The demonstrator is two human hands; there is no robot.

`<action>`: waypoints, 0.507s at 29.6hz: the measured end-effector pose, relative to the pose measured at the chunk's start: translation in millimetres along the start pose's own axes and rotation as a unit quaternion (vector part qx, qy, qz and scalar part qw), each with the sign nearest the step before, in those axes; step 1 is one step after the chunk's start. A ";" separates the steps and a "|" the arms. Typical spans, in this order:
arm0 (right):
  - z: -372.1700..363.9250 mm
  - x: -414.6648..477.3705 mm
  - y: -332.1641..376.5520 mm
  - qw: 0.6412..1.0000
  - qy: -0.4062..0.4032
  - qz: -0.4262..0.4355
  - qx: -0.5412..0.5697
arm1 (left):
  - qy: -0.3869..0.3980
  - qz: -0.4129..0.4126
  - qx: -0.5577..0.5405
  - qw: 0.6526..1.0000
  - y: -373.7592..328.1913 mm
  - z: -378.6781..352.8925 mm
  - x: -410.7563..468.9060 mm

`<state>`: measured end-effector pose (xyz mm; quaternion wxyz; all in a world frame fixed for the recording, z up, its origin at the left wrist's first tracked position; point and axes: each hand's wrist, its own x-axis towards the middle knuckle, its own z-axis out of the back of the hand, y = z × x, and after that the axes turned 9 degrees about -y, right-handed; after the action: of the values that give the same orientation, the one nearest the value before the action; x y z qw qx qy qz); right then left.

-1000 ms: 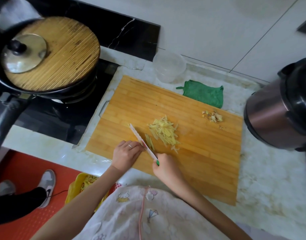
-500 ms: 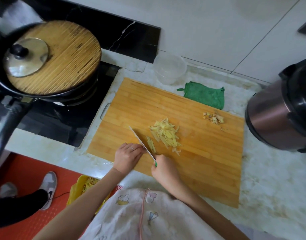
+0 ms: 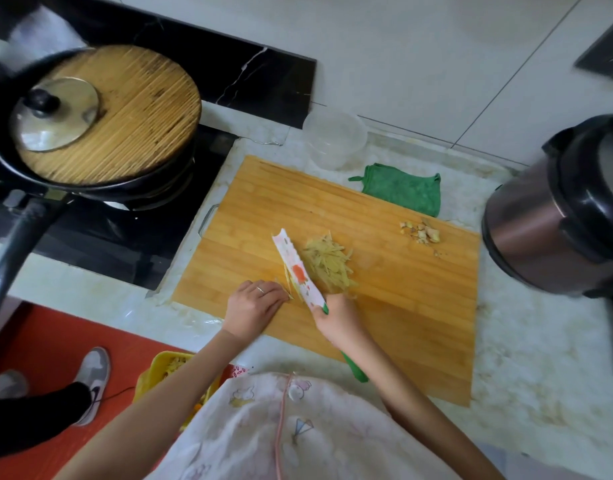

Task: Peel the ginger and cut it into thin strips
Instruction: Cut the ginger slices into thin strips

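A pile of pale yellow ginger strips [image 3: 329,263] lies mid-board on the bamboo cutting board [image 3: 402,306]. My right hand [image 3: 336,318] grips the green handle of a white patterned knife [image 3: 296,271], whose blade is tilted with its flat face showing, just left of the pile. A few ginger slices [image 3: 289,284] lie under the blade's left side. My left hand [image 3: 253,308], wearing a ring, has its fingers curled and its fingertips pressing on those slices. Ginger peel scraps [image 3: 421,233] sit near the board's far right corner.
A black pan [image 3: 90,188] with a bamboo mat and a small lid sits on the stove at left. A clear plastic container [image 3: 334,140] and a green cloth [image 3: 405,188] lie behind the board. A pressure cooker [image 3: 558,209] stands at right. Another person's foot [image 3: 92,379] is on the red floor.
The knife blade has tilted over so its flat patterned face now shows. Both hands stay at the board's near edge.
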<state>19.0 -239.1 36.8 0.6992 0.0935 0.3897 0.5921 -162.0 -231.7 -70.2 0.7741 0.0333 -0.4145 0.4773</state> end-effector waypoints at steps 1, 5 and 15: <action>-2.8 -3.2 -2.0 1.000 0.002 0.012 -0.027 | 0.000 -0.003 -0.001 1.000 -0.1 0.3 0.0; -8.5 -12.3 -2.5 0.993 0.001 0.053 -0.110 | -0.008 0.002 0.000 1.000 -0.1 -1.3 -1.0; -2.2 -13.0 8.3 0.991 0.021 0.035 -0.129 | -0.016 0.007 0.011 1.000 -0.4 -2.3 -1.9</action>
<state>11.3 -249.3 45.8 0.6760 0.0034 0.3215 0.6630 -160.6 -232.2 -72.9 0.7640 0.0465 -0.4214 0.4864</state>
